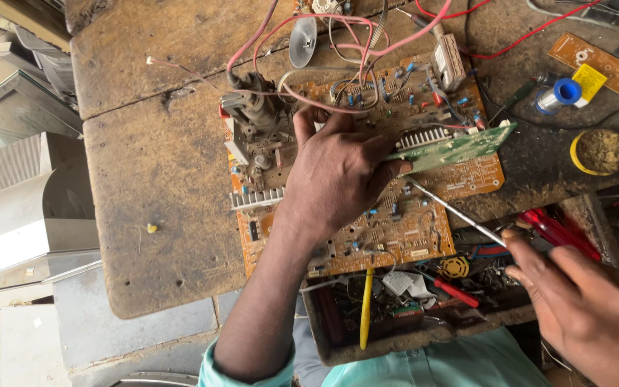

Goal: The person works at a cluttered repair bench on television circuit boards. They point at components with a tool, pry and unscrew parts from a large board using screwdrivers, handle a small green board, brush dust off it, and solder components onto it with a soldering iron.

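Head view, looking straight down on a worn wooden surface (159, 165). My left hand (338, 175) lies spread over the middle of a large orange circuit board (395, 229), which rests flat near the front edge of the surface; its fingers (377, 147) are closed on the near end of a small green circuit board (460, 147), pinching it so that it stands tilted above the orange one. My right hand (574, 301) sits at the lower right, fingers curled tight around the red handle of a screwdriver (460, 213) — the thin metal shaft runs up and left, its tip meeting the orange board just under the green board and close to my left thumb. At the board's left corner stands a grey transformer block (252, 107), with pink and red wires (324, 32) looping away from it toward the top. A finned aluminium heat sink (258, 198) lies along the board's left edge. Below the board, an open drawer (395, 337) holds tools — a yellow-handled one and a red-handled one among loose parts. On the right of the surface are a blue spool of solder (566, 92) and a round yellow-rimmed tin (600, 152), well apart from both hands
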Motion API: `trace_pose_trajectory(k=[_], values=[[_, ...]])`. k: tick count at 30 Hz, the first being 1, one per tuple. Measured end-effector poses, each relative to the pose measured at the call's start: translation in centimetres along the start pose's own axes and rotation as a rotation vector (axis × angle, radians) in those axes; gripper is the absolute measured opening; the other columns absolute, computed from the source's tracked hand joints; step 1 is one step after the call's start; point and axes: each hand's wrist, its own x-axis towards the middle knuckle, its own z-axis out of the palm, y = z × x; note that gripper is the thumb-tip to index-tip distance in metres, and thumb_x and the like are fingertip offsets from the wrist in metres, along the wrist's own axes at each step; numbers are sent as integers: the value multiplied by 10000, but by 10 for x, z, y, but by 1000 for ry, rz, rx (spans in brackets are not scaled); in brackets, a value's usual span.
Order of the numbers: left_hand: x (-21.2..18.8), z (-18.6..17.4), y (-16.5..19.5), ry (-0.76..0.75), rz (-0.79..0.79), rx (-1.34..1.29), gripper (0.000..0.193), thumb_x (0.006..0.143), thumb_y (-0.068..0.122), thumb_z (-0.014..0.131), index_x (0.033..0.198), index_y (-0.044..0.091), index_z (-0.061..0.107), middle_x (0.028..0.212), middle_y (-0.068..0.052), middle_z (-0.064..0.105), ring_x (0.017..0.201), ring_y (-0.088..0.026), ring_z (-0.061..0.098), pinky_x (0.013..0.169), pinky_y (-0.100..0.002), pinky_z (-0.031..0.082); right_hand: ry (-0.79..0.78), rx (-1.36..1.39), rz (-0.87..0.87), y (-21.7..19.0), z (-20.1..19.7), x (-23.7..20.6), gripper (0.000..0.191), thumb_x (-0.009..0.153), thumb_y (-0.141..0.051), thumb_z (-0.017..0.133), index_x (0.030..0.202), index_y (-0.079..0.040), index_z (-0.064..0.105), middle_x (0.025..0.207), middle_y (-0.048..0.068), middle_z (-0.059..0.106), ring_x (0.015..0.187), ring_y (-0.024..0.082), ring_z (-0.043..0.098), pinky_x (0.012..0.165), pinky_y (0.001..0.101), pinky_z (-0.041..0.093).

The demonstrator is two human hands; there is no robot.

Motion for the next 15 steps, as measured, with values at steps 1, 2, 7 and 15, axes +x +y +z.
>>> trace_pose_trajectory(k=[1, 2, 7, 15], values=[[1, -1, 0, -26, -12, -7, 318, 954, 435, 682, 1132, 179, 745, 868, 1, 755, 1115, -240, 628, 1054, -558, 274, -12, -15, -30, 0, 3, -3, 495, 839, -142, 819, 1321, -100, 715, 695, 66, 594, 548, 199, 625, 549, 388, 538], [1, -1, 1, -52, -25, -17, 318, 951, 432, 685, 1141, 184, 745, 864, -4, 753, 1096, -240, 630, 1040, -568, 274, -26, -31, -61, 2, 6, -5, 514, 830, -133, 810, 1331, -71, 712, 673, 61, 568, 533, 185, 614, 534, 381, 534], [4, -3, 1, -122, -78, -80, 359, 934, 404, 689, 1212, 180, 729, 908, -17, 756, 1045, -258, 630, 939, -593, 303, -78, 73, -3, 15, 16, -13, 517, 809, -104, 800, 1312, -60, 688, 703, 74, 614, 531, 153, 632, 545, 359, 547], [3, -4, -1, -79, -35, -165, 355, 926, 341, 712, 1223, 145, 710, 1111, -26, 749, 1243, -278, 616, 1036, -579, 356, 40, 419, 72, 17, 25, -15, 454, 829, -38, 725, 1279, -13, 679, 1074, 168, 751, 902, 239, 773, 723, 322, 625]])
